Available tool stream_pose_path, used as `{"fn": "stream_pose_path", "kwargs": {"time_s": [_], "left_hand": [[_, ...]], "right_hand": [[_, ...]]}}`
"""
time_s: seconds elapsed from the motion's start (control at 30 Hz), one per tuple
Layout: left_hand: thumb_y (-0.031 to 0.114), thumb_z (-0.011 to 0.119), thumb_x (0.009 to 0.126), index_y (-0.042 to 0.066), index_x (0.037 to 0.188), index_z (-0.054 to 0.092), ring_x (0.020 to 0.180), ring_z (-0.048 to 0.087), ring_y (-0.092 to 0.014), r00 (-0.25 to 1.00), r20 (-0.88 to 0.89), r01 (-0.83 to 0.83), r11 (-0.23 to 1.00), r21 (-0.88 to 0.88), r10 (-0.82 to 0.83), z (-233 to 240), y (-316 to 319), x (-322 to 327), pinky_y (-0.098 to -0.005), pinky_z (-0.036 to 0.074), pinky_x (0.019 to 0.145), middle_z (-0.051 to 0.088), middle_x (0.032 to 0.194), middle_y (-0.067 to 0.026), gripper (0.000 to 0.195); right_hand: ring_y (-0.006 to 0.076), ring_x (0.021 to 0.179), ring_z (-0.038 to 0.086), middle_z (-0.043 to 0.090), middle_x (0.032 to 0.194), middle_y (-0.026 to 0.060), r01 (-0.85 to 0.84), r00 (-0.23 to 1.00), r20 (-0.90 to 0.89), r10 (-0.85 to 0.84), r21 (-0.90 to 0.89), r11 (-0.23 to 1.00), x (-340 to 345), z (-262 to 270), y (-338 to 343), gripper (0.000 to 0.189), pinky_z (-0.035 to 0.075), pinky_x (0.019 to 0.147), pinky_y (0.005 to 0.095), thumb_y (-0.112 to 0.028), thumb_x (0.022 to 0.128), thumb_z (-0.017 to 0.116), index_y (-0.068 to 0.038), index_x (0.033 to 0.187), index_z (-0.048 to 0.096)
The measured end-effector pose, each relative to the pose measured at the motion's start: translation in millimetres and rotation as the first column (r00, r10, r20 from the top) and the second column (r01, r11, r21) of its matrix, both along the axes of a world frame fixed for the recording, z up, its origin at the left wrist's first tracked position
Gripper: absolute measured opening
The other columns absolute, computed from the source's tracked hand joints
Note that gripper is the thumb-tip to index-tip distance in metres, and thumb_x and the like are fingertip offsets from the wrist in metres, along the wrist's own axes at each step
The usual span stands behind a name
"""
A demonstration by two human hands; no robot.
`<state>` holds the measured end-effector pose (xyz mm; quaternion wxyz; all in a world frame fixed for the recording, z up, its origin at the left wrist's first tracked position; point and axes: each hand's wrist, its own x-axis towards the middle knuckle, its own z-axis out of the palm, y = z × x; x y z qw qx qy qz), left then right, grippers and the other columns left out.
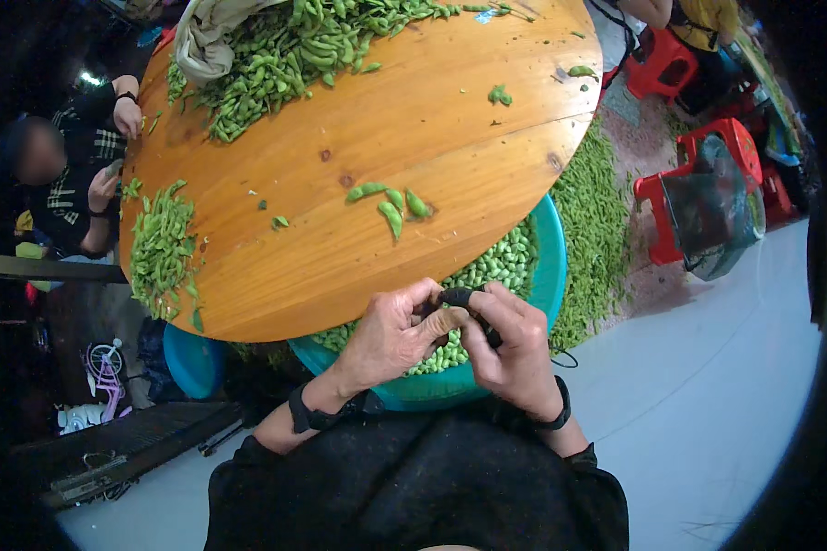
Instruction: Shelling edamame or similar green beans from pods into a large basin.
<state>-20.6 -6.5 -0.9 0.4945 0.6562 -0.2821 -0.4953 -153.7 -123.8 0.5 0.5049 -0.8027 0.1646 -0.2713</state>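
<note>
My left hand point(389, 334) and my right hand point(513, 337) meet at the fingertips over a teal plastic tub point(558, 255) of shelled green soybeans point(506, 265). Black coverings wrap some fingers of my right hand. Whether a pod is between my fingers cannot be made out. Beyond my hands, a few edamame pods point(391, 217) lie on the round wooden table point(303, 275). A large heap of pods point(269, 82) sits at its far side, partly under a pale cloth bag point(203, 45). A smaller pile point(162, 241) lies near the left edge.
A person point(86, 158) is at the table's left side. Empty pods point(593, 227) cover the floor right of the tub. Red plastic stools point(720, 155), one with a dark mesh bag point(710, 206), stand farther right. A blue tub point(193, 361) is below the table's left edge.
</note>
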Motion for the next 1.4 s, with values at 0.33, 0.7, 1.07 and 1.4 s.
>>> {"fn": "stream_pose_path", "kwargs": {"time_s": [0.33, 0.7, 1.07, 1.4], "left_hand": [[0.000, 0.053, 0.091, -0.004, 0.101, 0.058, 0.069, 0.063, -0.024, 0.758, 0.635, 0.284, 0.952, -0.110, -0.153, 0, 5, 8, -0.0347, 0.051, 0.064, 0.063, 0.079, -0.0120, 0.012], [0.003, 0.068, 0.082, -0.002, 0.102, 0.067, 0.083, 0.064, -0.032, 0.593, 0.803, 0.018, 0.996, -0.089, 0.061, 23, -15, 62, -0.0404, 0.050, 0.074, 0.064, 0.093, -0.0175, 0.021], [0.012, 0.063, 0.094, -0.002, 0.098, 0.067, 0.059, 0.059, -0.014, 0.770, 0.600, -0.210, 0.974, -0.085, 0.218, 12, -28, 73, -0.0282, 0.045, 0.052, 0.063, 0.075, -0.0057, 0.015], [0.023, 0.065, 0.096, 0.001, 0.097, 0.065, 0.055, 0.054, -0.006, 0.962, -0.136, -0.246, 0.968, -0.057, 0.236, 13, -8, 13, -0.0195, 0.039, 0.047, 0.060, 0.069, -0.0015, 0.022]], "right_hand": [[0.0302, 0.065, 0.056, 0.051, 0.076, 0.0141, 0.055, 0.997, -0.046, -0.060, -0.101, 0.993, -11, -5, -9, 0.020, 0.046, 0.058, 0.0379, 0.009, 0.076, 0.062, 0.002, 0.095, 0.061], [0.0341, 0.076, 0.065, 0.064, 0.087, 0.0220, 0.512, 0.726, -0.134, -0.674, -0.550, 0.660, -95, -9, -86, 0.018, 0.050, 0.069, 0.0372, 0.006, 0.087, 0.056, 0.005, 0.105, 0.062], [0.0161, 0.060, 0.056, 0.059, 0.074, 0.0108, 0.254, 0.963, -0.081, -0.255, -0.021, 0.967, -19, -1, -36, 0.024, 0.044, 0.055, 0.0283, 0.006, 0.085, 0.055, 0.003, 0.106, 0.066], [0.0035, 0.055, 0.049, 0.052, 0.075, -0.0004, -0.075, 0.994, -0.005, 0.106, 0.671, 0.737, 12, 8, -15, 0.023, 0.037, 0.047, 0.0213, -0.001, 0.093, 0.055, 0.004, 0.113, 0.066]]}}
